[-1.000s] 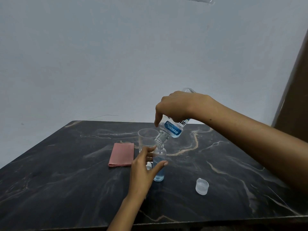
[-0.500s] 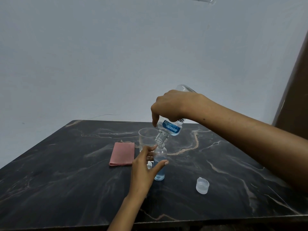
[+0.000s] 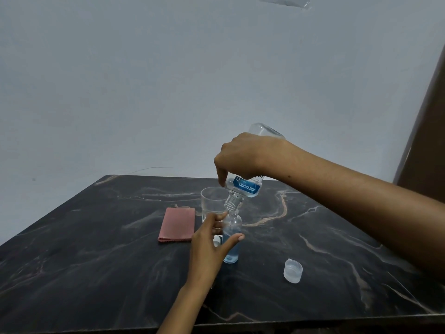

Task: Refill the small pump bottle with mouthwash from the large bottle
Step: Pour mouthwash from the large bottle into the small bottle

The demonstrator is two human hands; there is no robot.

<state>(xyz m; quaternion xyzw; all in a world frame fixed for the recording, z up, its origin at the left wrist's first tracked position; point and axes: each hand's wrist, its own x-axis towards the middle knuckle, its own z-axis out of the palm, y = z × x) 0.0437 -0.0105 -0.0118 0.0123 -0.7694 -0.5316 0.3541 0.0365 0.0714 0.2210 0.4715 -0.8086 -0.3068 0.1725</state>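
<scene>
The small clear bottle (image 3: 231, 227) stands upright mid-table with pale blue liquid in its lower part and no pump on it. My left hand (image 3: 210, 244) holds it between thumb and fingers. My right hand (image 3: 243, 156) grips the large mouthwash bottle (image 3: 248, 186), tipped steeply neck-down, its blue label upside down. The large bottle's open neck sits right at the small bottle's mouth. The large bottle looks nearly empty in its raised end.
An empty clear glass (image 3: 213, 201) stands just behind the small bottle. A folded pink cloth (image 3: 177, 224) lies to the left. A translucent cap (image 3: 292, 270) rests to the right on the black marble table (image 3: 96, 261). A small white piece shows behind my left hand.
My right hand has tipped the large bottle steeper, raising its base. My left hand and the small bottle have stayed put.
</scene>
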